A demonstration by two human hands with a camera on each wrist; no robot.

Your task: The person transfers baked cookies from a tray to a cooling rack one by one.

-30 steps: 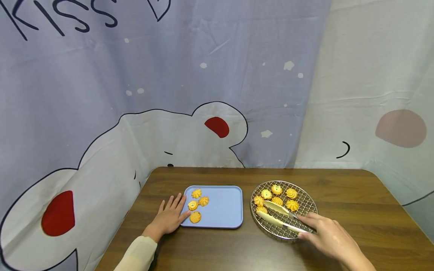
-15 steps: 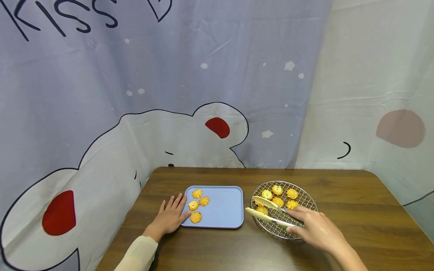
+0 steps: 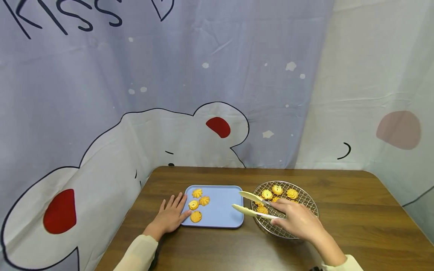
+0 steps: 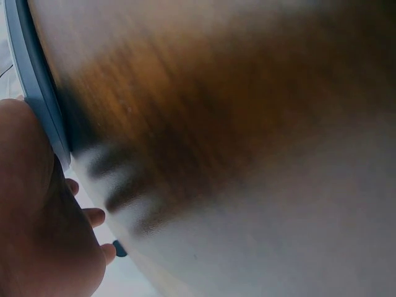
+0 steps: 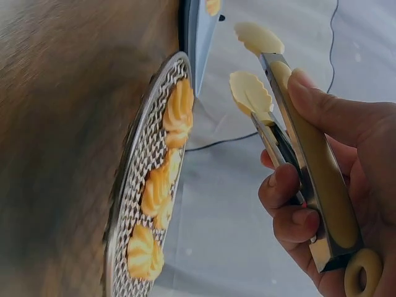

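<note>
My right hand grips a pair of metal tongs with pale yellow scalloped tips. In the right wrist view those tips stand apart with nothing between them. The head view puts them over the right edge of a light blue tray. Beneath the hand and tongs lies a round wire rack bearing several piped butter cookies, some partly hidden. On the tray's left side lie several more cookies. My left hand rests flat, fingers spread, at the tray's left rim.
Both tray and rack stand on a brown wooden table, side by side with a narrow gap. Behind the table's far edge hangs a printed curtain. A thin dark cable crosses the cloth in the right wrist view.
The right hand has moved left with the tongs, from over the rack to where the tips overlap the tray's right edge. The left hand and the tray have stayed in place.
</note>
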